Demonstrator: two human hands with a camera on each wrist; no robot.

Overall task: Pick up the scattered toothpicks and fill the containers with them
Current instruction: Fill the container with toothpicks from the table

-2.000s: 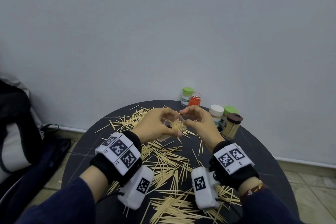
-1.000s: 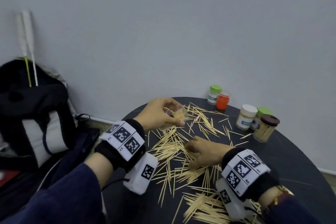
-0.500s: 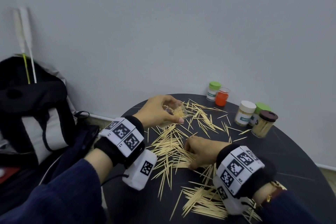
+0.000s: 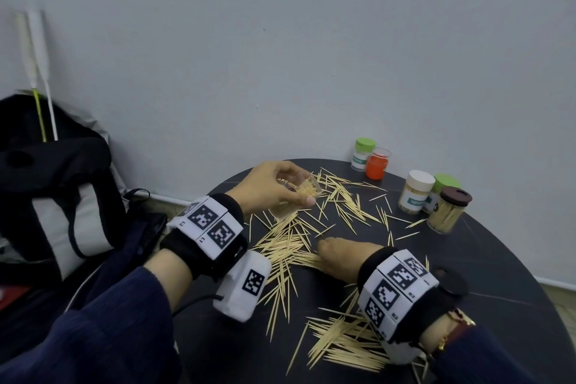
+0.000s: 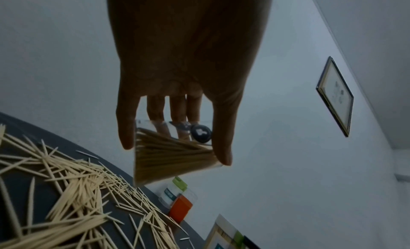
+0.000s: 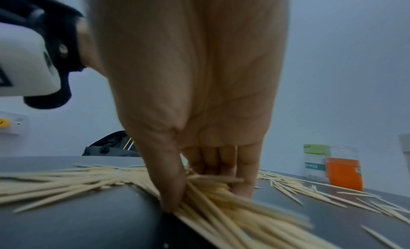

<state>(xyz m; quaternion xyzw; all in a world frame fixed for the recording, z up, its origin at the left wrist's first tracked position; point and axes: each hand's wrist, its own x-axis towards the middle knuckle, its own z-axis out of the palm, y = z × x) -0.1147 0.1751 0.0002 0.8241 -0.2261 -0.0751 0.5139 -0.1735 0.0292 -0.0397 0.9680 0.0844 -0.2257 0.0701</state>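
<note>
My left hand [image 4: 268, 188] grips a clear container [image 5: 175, 154], tilted and partly filled with toothpicks, raised above the far left of the round dark bench [image 4: 498, 274]. My right hand [image 4: 346, 257] is down on the bench, thumb and fingers [image 6: 244, 166] pinching a bundle of scattered toothpicks [image 4: 286, 246] from the pile near the middle. More toothpicks lie loose across the bench. At the far edge stand a green-lidded jar [image 4: 363, 154], an orange container [image 4: 377, 164] and a brown-lidded jar [image 4: 448, 210].
</note>
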